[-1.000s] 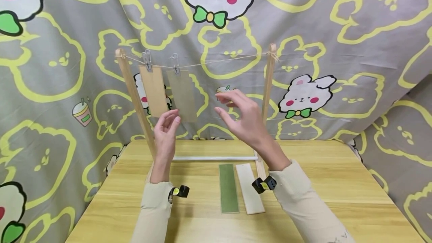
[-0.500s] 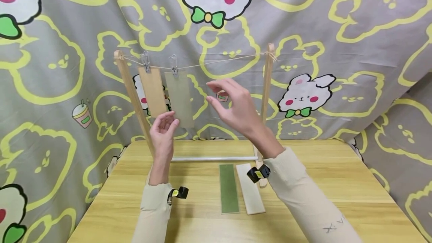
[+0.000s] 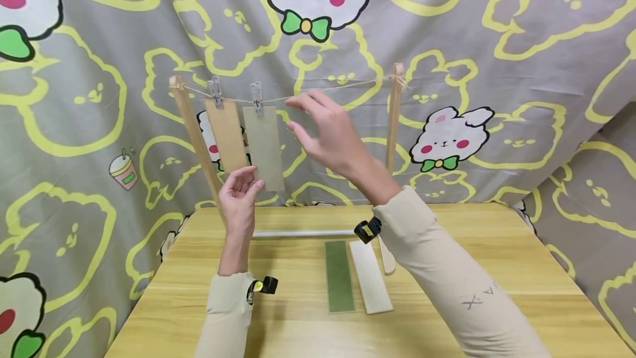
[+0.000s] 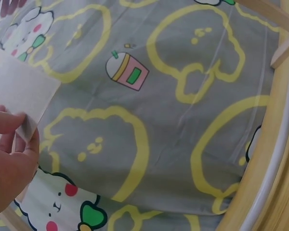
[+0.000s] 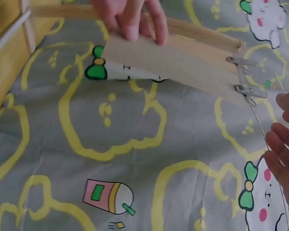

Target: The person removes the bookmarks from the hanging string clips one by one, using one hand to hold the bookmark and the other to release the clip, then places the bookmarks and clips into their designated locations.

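Observation:
A grey-green card (image 3: 265, 151) hangs from the string by a metal wire clip (image 3: 256, 98). My left hand (image 3: 239, 195) pinches its lower left corner between thumb and fingers; the left wrist view shows the pinched corner of the card (image 4: 26, 91). To the left, a tan card (image 3: 226, 137) hangs from another wire clip (image 3: 215, 93). My right hand (image 3: 330, 131) is raised just right of the grey-green card, fingers spread from the thumb and nothing between them. In the right wrist view, the fingertips of the right hand (image 5: 286, 139) are near the string and clips.
The string (image 3: 343, 87) is tied between two wooden posts (image 3: 394, 120), joined low down by a white rod (image 3: 308, 233). On the wooden table (image 3: 179, 303) lie a green card (image 3: 340, 276) and a white card (image 3: 371, 276). A patterned curtain (image 3: 462, 76) hangs behind.
My right hand has moved left and up, closer to the grey-green card's clip. The left hand has shifted slightly left and down, and the card's lower end with it.

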Available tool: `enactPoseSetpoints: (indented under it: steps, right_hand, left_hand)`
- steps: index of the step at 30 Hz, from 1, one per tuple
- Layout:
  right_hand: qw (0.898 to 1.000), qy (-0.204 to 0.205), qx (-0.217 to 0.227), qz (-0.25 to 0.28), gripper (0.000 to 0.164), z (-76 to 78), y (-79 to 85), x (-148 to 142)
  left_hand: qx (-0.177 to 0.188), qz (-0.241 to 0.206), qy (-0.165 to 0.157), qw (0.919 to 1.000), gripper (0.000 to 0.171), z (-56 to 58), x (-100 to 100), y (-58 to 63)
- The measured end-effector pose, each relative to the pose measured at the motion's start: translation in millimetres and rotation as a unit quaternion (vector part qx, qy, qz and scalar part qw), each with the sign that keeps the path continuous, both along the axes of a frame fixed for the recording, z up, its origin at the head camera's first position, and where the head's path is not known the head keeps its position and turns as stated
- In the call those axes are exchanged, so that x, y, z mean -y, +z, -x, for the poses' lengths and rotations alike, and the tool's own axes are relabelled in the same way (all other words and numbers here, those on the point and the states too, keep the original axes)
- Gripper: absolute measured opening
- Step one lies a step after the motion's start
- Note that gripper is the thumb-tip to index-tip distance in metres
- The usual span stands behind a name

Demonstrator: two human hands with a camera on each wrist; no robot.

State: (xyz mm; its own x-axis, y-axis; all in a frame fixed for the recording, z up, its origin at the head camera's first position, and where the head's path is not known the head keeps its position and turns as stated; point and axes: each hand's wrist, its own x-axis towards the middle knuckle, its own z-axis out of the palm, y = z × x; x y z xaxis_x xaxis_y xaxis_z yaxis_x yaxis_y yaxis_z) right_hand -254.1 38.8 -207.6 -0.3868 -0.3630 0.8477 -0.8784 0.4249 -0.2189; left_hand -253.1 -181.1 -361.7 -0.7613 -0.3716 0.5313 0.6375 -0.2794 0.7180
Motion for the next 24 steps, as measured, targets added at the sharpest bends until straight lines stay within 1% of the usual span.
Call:
enactPoseSetpoints:
  steps: [3, 6, 10, 15, 18, 21, 24]
  right_hand:
    - [1.0, -0.014, -0.006, -0.022, 0.031, 4.9, 11.2, 7.5]
    - [0.999, -0.025, 0.006, -0.039, 0.032, 9.4, 23.5, 16.4]
    - [0.995, -0.048, 0.035, -0.074, 0.035, 15.9, 36.4, 29.5]
    - [0.987, -0.085, 0.059, -0.125, 0.037, 23.8, 45.4, 43.0]
    - [0.979, -0.108, 0.081, -0.152, 0.039, 26.7, 50.1, 50.1]
    - [0.973, -0.121, 0.102, -0.167, 0.041, 28.9, 53.6, 56.3]
    - [0.969, -0.125, 0.122, -0.174, 0.042, 31.1, 56.0, 61.0]
  left_hand:
    - [0.006, 0.001, 0.007, 1.0, 0.035, -1.5, 1.6, -0.1]
    - [0.012, 0.0, 0.006, 0.9999, 0.034, -2.6, 2.2, 0.8]
    - [0.012, 0.0, 0.007, 0.9999, 0.034, -2.9, 3.1, 1.6]
    - [0.014, -0.004, 0.01, 0.9998, 0.034, -4.3, 4.1, 4.2]
    - [0.016, -0.006, 0.008, 0.9998, 0.034, -5.5, 4.1, 5.1]
    - [0.012, -0.008, 0.006, 0.9999, 0.034, -6.1, 4.6, 4.0]
    - [0.007, -0.004, 0.004, 1.0, 0.034, -6.2, 5.3, 2.6]
